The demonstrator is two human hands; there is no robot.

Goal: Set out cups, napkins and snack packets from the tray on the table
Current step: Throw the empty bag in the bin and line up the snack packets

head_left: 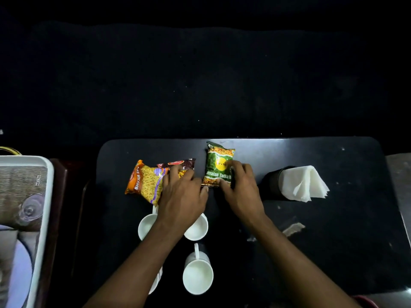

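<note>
On the dark table (311, 252) lie three snack packets. My left hand (182, 196) rests on a dark red packet (180, 163) that overlaps an orange and yellow packet (145, 182). My right hand (241, 187) grips the lower right of a green packet (216, 165). Several white cups stand in front: one at the left (145, 226), one under my left wrist (196, 228), one nearer me (198, 275), and one mostly hidden by my left forearm (155, 283). White napkins (304, 183) stick out of a dark holder (272, 182) at the right.
A white-rimmed tray (41, 218) sits to the left, off the table. The table's far edge runs just behind the green packet. Scuffs and a pale patch (292, 228) mark the table's right part. Beyond the table all is dark.
</note>
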